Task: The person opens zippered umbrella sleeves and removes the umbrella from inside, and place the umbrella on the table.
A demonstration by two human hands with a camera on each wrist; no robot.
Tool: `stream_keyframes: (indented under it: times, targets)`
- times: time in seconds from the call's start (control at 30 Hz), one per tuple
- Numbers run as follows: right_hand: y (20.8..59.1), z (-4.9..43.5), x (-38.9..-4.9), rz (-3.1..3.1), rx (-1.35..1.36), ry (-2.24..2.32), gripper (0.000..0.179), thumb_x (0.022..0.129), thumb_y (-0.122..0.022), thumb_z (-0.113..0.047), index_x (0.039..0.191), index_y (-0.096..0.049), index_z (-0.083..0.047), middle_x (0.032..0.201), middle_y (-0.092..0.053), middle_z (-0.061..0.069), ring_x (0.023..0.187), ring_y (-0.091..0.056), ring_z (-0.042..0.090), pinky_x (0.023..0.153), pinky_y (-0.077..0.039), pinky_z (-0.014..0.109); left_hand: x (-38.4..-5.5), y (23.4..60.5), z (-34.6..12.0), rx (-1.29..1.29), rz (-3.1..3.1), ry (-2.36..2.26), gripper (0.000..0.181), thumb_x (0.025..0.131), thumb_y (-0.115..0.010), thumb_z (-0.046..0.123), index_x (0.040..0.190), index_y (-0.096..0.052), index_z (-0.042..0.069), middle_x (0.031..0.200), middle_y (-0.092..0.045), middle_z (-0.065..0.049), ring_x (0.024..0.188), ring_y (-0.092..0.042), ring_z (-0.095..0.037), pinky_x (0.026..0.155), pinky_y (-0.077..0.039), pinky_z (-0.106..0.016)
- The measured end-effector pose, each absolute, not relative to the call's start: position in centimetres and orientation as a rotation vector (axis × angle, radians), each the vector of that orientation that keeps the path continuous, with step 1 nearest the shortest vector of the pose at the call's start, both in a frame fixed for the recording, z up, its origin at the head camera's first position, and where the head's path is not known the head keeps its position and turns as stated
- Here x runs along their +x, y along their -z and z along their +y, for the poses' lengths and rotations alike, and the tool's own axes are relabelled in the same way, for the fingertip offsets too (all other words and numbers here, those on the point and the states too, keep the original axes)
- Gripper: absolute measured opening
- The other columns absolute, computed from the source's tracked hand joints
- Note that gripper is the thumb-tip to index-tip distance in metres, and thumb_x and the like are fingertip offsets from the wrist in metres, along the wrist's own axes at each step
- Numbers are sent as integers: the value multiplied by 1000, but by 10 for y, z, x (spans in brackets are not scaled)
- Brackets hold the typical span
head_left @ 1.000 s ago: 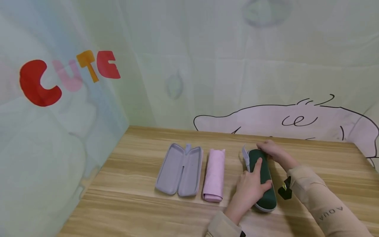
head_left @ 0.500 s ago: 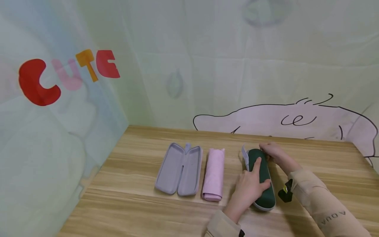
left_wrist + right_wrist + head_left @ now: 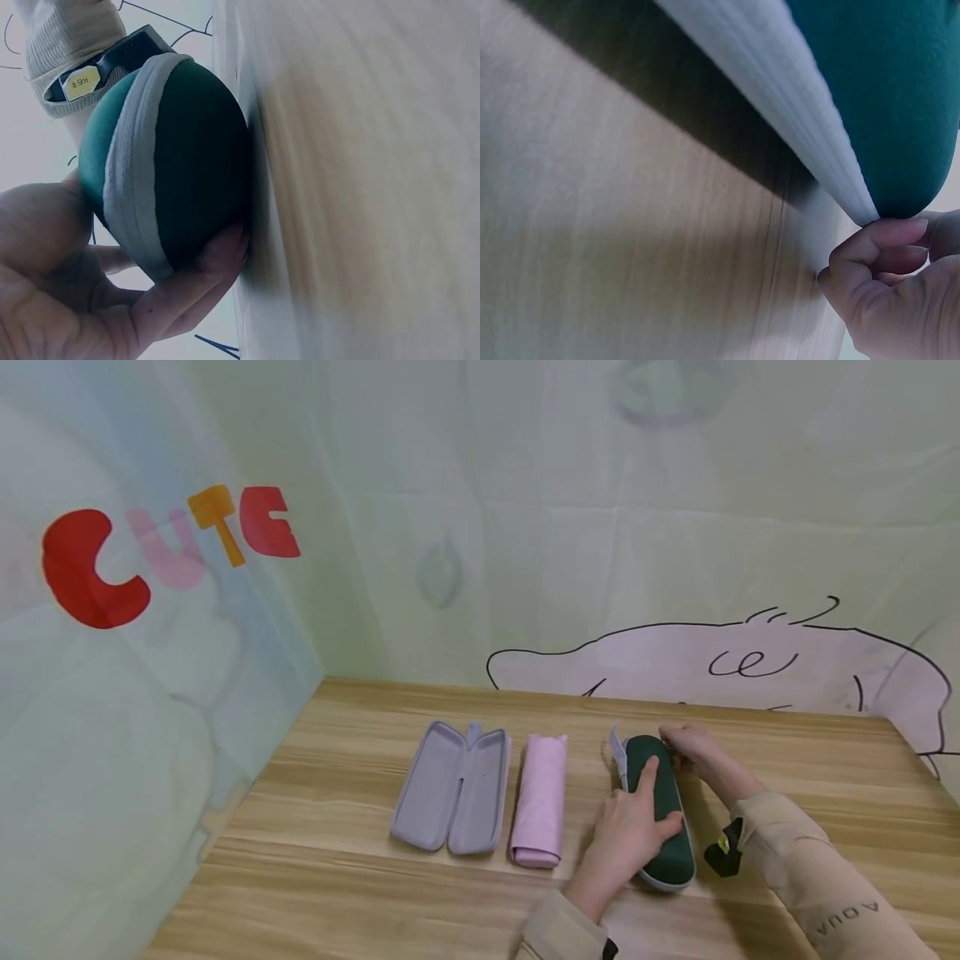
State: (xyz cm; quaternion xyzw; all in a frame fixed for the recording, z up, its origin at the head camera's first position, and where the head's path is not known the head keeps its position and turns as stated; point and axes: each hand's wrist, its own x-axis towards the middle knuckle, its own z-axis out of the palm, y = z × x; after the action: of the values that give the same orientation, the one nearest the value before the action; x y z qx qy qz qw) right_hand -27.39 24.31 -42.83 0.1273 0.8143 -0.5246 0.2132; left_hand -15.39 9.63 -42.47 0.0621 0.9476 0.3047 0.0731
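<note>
A dark green zippered glasses case (image 3: 670, 864) lies on the table at the right, with a pale grey zipper band (image 3: 139, 150) round its side and a grey strap (image 3: 619, 753) at its left. My left hand (image 3: 626, 831) holds the case, index finger and thumb on top; in the left wrist view, other fingers curl beneath it. At the far end, the curled fingers of my right hand (image 3: 693, 747) pinch at the end of the zipper, seen in the right wrist view beside the green shell (image 3: 900, 97). Whatever lies between those fingertips is hidden.
Left of the case lies a rolled pink cloth bundle (image 3: 540, 802). Farther left, a grey-lavender hard case (image 3: 431, 793) lies spread open, its inside up. Behind the wooden table (image 3: 315, 860) hangs a printed curtain (image 3: 555, 552).
Slightly back and to the right, my right hand has shifted along the far end of the green case. My left hand keeps its hold. The view drifts slightly.
</note>
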Motion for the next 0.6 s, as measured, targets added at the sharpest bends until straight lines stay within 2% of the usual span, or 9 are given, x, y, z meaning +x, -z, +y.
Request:
stream_keyframes:
  times: [0.23, 0.37, 0.47, 0.6]
  targets:
    - [428, 245, -271, 2244, 388, 1493, 40, 90, -38, -15, 50, -40, -19, 49, -37, -10, 47, -40, 6, 49, -36, 20, -155, 424, 97, 210, 2868, -868, 74, 86, -64, 50, 149, -26, 40, 111, -69, -13, 90, -62, -22, 68, -47, -29]
    - [428, 250, -271, 2237, 313, 1490, 37, 90, -39, -14, 53, -41, -19, 49, -38, -10, 47, -40, 5, 50, -36, 20, -154, 422, 97, 218, 2871, -855, 73, 87, -63, 50, 149, -26, 40, 111, -69, -13, 91, -62, -22, 68, -47, -29]
    - [429, 258, -271, 2245, 137, 1448, 30, 93, -38, -11, 64, -45, -16, 55, -39, -10, 49, -40, 3, 51, -37, 19, -154, 421, 97, 227, 2858, -847, 73, 87, -62, 51, 149, -24, 40, 111, -69, -13, 91, -62, -22, 68, -47, -30]
    - [431, 267, -268, 2317, -119, 1353, 21, 98, -37, -7, 86, -54, -3, 66, -45, -5, 55, -43, 5, 54, -40, 21, -155, 421, 96, 247, 2850, -833, 74, 88, -62, 51, 150, -24, 39, 109, -69, -12, 90, -62, -20, 70, -47, -29]
